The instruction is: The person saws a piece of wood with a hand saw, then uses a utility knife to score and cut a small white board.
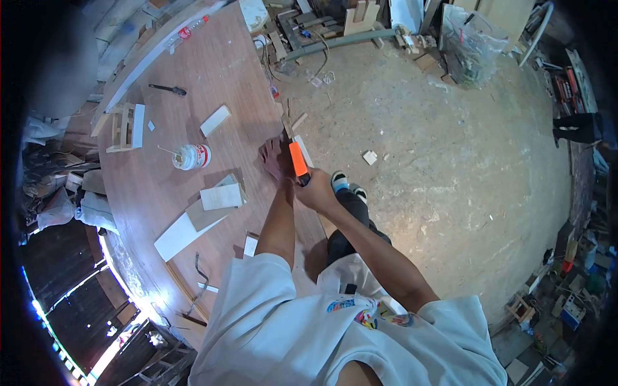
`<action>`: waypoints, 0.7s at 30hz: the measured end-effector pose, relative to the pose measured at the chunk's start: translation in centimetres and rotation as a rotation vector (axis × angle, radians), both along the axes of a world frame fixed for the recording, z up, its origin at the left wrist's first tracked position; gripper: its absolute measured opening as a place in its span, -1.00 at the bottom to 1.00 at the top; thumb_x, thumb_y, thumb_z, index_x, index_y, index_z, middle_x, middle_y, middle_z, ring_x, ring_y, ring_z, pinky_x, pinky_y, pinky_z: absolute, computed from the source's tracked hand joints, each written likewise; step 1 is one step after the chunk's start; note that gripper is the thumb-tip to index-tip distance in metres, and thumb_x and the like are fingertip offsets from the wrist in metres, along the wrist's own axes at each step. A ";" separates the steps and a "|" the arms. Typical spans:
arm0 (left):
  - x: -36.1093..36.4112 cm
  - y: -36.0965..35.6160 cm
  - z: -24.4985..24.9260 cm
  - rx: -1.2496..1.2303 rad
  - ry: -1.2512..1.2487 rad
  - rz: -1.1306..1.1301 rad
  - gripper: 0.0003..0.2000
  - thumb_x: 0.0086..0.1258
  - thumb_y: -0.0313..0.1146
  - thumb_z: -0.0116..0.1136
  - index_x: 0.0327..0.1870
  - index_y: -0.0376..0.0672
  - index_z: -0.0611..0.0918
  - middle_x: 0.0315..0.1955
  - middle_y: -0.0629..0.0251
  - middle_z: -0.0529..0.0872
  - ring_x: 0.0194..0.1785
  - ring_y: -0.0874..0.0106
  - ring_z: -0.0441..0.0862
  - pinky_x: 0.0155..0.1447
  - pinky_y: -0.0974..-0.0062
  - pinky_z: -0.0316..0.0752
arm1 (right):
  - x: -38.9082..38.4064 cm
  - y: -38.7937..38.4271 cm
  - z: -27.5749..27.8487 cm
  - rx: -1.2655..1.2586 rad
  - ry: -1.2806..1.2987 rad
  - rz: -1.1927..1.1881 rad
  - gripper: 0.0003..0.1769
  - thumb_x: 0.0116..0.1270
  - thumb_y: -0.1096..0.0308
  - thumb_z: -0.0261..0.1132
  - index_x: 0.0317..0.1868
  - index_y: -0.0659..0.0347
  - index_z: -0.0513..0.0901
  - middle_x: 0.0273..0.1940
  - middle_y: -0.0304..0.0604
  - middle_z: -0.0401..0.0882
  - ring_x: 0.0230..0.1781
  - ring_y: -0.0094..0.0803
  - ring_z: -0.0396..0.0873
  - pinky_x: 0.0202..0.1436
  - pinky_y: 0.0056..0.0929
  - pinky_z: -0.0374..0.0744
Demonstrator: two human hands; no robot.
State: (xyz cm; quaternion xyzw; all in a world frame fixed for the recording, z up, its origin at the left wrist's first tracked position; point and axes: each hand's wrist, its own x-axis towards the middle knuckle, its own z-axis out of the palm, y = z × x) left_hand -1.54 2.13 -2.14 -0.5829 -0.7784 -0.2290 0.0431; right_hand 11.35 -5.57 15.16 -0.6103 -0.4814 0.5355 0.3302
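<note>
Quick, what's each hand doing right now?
Left hand: open, flat on the wooden table.
Right hand: closed, holding an orange tool.

Jar (190, 156) on workbench (212, 71), left of left hand (273, 157); boards (221, 196) beside jar.

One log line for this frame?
left hand: flat on workbench edge | right hand: gripping orange tool | nearby: white jar, wood offcuts

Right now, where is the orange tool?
In the head view, the orange tool is gripped in the right hand at the table edge, just right of the left hand.
</note>
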 end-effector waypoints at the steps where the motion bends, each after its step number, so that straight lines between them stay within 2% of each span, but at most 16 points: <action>1: 0.1 -0.7 0.0 -0.020 -0.003 0.002 -0.83 0.27 -0.11 0.07 -0.28 0.07 0.62 -0.21 0.43 0.60 -0.08 0.37 0.54 0.07 0.26 0.27 | 0.3 -0.3 0.5 -0.051 -0.014 0.020 -0.86 0.01 0.48 0.28 -0.48 0.38 0.49 -0.63 0.02 0.45 -0.59 -0.39 0.46 -0.45 -0.32 0.44; 5: -0.2 -0.8 0.2 -0.054 -0.010 0.034 -0.83 0.28 -0.12 0.06 -0.27 0.08 0.62 -0.21 0.43 0.60 -0.07 0.37 0.53 0.06 0.26 0.27 | 3.0 -7.9 7.0 0.032 0.029 0.019 -0.89 0.02 0.50 0.26 -0.50 0.35 0.49 -0.59 0.01 0.47 -0.55 -0.33 0.52 -0.41 -0.34 0.47; 6: 0.0 -0.8 0.4 -0.062 -0.014 0.043 -0.83 0.28 -0.12 0.06 -0.27 0.08 0.62 -0.21 0.43 0.60 -0.07 0.37 0.53 0.06 0.26 0.27 | 3.8 -10.0 8.3 -0.045 0.056 0.030 -0.90 0.01 0.51 0.25 -0.52 0.34 0.48 -0.58 0.02 0.46 -0.56 -0.32 0.52 -0.41 -0.34 0.47; 8: 0.4 -0.7 0.9 -0.071 -0.022 0.056 -0.83 0.28 -0.12 0.06 -0.26 0.08 0.62 -0.21 0.43 0.60 -0.06 0.37 0.53 0.06 0.25 0.26 | 4.4 -10.7 8.6 -0.116 0.081 0.041 -0.90 0.00 0.52 0.25 -0.53 0.33 0.47 -0.58 0.02 0.45 -0.56 -0.31 0.51 -0.42 -0.34 0.47; 10: 1.0 -1.0 2.6 -0.066 -0.028 0.051 -0.83 0.28 -0.12 0.06 -0.26 0.07 0.62 -0.21 0.43 0.60 -0.06 0.36 0.53 0.07 0.25 0.26 | 4.0 -9.4 6.7 -0.066 0.064 0.007 -0.89 0.01 0.51 0.23 -0.42 0.36 0.50 -0.62 0.10 0.46 -0.60 -0.09 0.53 -0.39 -0.27 0.49; 11: 1.2 -1.1 3.3 -0.059 -0.033 0.048 -0.83 0.27 -0.12 0.07 -0.26 0.07 0.62 -0.21 0.43 0.60 -0.07 0.36 0.53 0.07 0.25 0.26 | 3.3 -8.3 2.5 0.036 -0.056 0.068 -0.87 0.02 0.47 0.25 -0.43 0.36 0.52 -0.59 0.13 0.49 -0.58 -0.16 0.57 -0.41 -0.29 0.48; 13: 1.2 -1.1 4.5 -0.043 -0.039 0.043 -0.83 0.26 -0.12 0.08 -0.26 0.06 0.62 -0.21 0.43 0.60 -0.07 0.36 0.53 0.08 0.25 0.26 | 1.7 -3.6 -0.9 0.023 0.065 0.042 -0.88 0.01 0.50 0.25 -0.52 0.34 0.46 -0.64 -0.09 0.42 -0.57 -0.53 0.40 -0.46 -0.37 0.43; 16: 0.8 -0.6 5.4 -0.020 -0.045 0.027 -0.82 0.24 -0.13 0.09 -0.26 0.05 0.61 -0.22 0.42 0.60 -0.08 0.35 0.53 0.10 0.25 0.26 | -0.1 -0.4 0.0 -0.027 0.036 0.041 -0.87 0.00 0.48 0.26 -0.51 0.35 0.47 -0.61 -0.01 0.45 -0.57 -0.51 0.44 -0.46 -0.35 0.43; 18: 1.1 -1.2 5.6 -0.024 -0.064 0.012 -0.82 0.23 -0.13 0.10 -0.27 0.04 0.61 -0.22 0.42 0.60 -0.08 0.35 0.53 0.11 0.25 0.26 | 0.5 -1.7 1.6 -0.085 -0.002 0.018 -0.86 0.01 0.47 0.27 -0.48 0.36 0.48 -0.59 0.01 0.49 -0.56 -0.50 0.47 -0.45 -0.36 0.44; 19: 1.2 -0.7 5.6 -0.012 -0.075 0.011 -0.82 0.22 -0.13 0.11 -0.27 0.04 0.61 -0.22 0.42 0.60 -0.08 0.35 0.53 0.12 0.25 0.26 | 0.8 -3.8 2.1 0.030 -0.032 -0.001 -0.86 0.01 0.48 0.27 -0.50 0.36 0.46 -0.61 0.00 0.47 -0.56 -0.52 0.45 -0.45 -0.38 0.44; 21: 1.2 -1.2 5.5 -0.013 -0.094 0.005 -0.82 0.21 -0.13 0.12 -0.27 0.03 0.61 -0.22 0.42 0.60 -0.09 0.34 0.53 0.13 0.25 0.26 | 2.9 -7.7 5.6 0.074 0.041 0.033 -0.87 -0.01 0.52 0.25 -0.53 0.34 0.44 -0.63 -0.02 0.44 -0.58 -0.44 0.47 -0.45 -0.38 0.44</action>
